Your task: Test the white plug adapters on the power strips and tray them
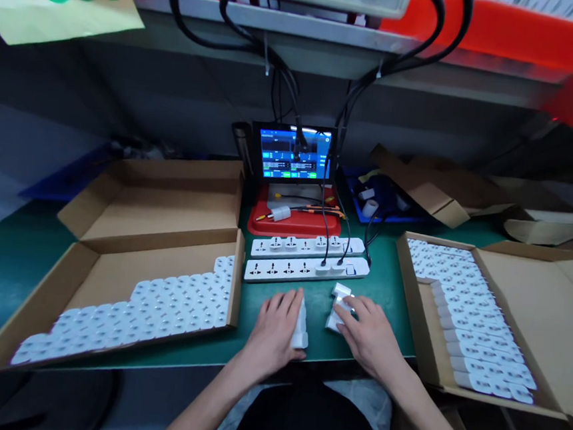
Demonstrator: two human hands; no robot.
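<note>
My left hand (pixel 274 329) is wrapped around a short row of white power adapters (pixel 300 330) standing on the green table, just in front of the power strips. Its fingers hide part of the row. To the right, my right hand (pixel 371 328) has its thumb and fingers closed at the side of a few more white power adapters (pixel 338 312), which lie a little apart from the left row. On the left stands an open cardboard box (pixel 127 254) partly filled with adapters in slanting rows. Another open cardboard box (pixel 428 321) on the right holds rows with metal pins visible.
Two white power strips (pixel 281 270) lie ahead of my hands, with black cables plugged in. Behind them sit a red tray (pixel 295 228) with a white plug and leads, and a lit screen (pixel 296 154). A blue tray (pixel 391 214) stands back right. Cables hang from a shelf (pixel 332 35).
</note>
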